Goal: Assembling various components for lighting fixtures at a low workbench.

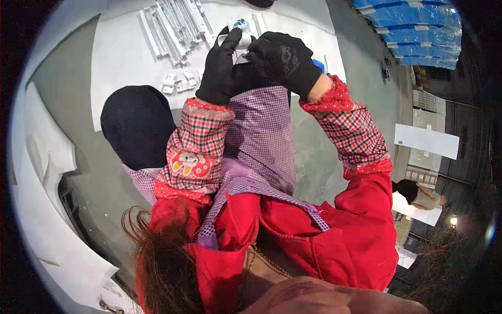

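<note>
Both my hands wear black gloves and meet in front of me at the top centre. My left hand point(219, 68) grips a small white metal bracket point(236, 41) with a shiny round fitting on top. My right hand point(285, 60) closes on the same bracket from the right, its fingers curled over it. Checked red sleeve covers run up both forearms over a red jacket. Most of the bracket is hidden by the gloves.
A pile of long white metal profiles point(175, 26) and a few small white brackets point(180, 82) lie on a white sheet point(123, 57) on the grey floor. Blue stacked packs point(413, 26) sit top right. Another person point(423, 193) crouches at the right.
</note>
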### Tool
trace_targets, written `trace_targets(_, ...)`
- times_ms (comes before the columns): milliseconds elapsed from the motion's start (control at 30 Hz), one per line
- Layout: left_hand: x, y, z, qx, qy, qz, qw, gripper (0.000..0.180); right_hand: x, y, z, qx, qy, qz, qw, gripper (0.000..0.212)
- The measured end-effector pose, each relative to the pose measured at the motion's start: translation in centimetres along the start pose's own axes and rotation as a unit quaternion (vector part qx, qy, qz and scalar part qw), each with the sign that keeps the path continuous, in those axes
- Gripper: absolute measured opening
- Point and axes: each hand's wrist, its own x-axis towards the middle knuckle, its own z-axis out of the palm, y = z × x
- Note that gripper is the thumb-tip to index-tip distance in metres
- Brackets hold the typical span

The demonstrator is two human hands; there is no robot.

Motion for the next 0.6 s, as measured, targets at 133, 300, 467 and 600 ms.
trace_targets(133, -0.5, -1.2, 0.6, -0.098, 0.007, -0.091, 0.991, 0.050, -0.2, 0.2, 0.2, 0.069, 0.040, -0.003, 0.997, 0.023)
trace_targets(300, -0.7, -1.5, 0.5, -0.088, -0.027, -0.142, 0.986, 0.050, 0.0, 0.7, 0.1, 0.042, 0.042, -0.046, 0.997, 0.025)
trace_targets(467, -0.4, -0.1, -0.7, -0.016, -0.007, -0.019, 1.000, 0.048, 0.6, 0.7, 0.9, 0.020, 0.041, -0.041, 0.998, 0.026)
trace_targets(600, -0.2, -0.7, 0.0, 0.032, 0.013, 0.077, 0.996, 0.041, 0.0, 1.5, 0.8, 0.089, 0.126, -0.049, 0.987, 0.025)
